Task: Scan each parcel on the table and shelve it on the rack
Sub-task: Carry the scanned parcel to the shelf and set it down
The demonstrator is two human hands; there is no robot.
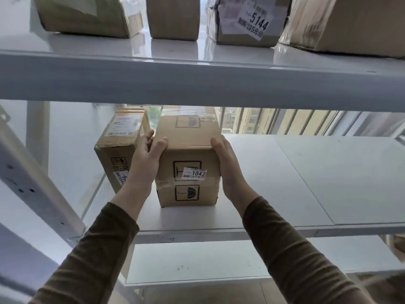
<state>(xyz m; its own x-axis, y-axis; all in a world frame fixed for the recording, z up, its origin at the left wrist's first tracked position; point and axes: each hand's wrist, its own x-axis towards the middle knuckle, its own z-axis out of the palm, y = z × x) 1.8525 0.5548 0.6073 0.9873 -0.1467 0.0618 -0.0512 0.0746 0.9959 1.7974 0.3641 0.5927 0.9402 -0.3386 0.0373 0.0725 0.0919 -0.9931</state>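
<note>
A brown cardboard parcel with a white sticker reading 1042 stands on the middle shelf of the white rack. My left hand holds its left side, thumb curled over the top edge. Against the parcel's right side my right hand grips it, thumb on the top corner. The parcel's base rests on the shelf near the front edge.
Another labelled parcel stands just left, close to my left hand. The upper shelf carries several boxes, one tagged 5144. A slanted rack post runs at the left. Bare shelf surface extends to the right.
</note>
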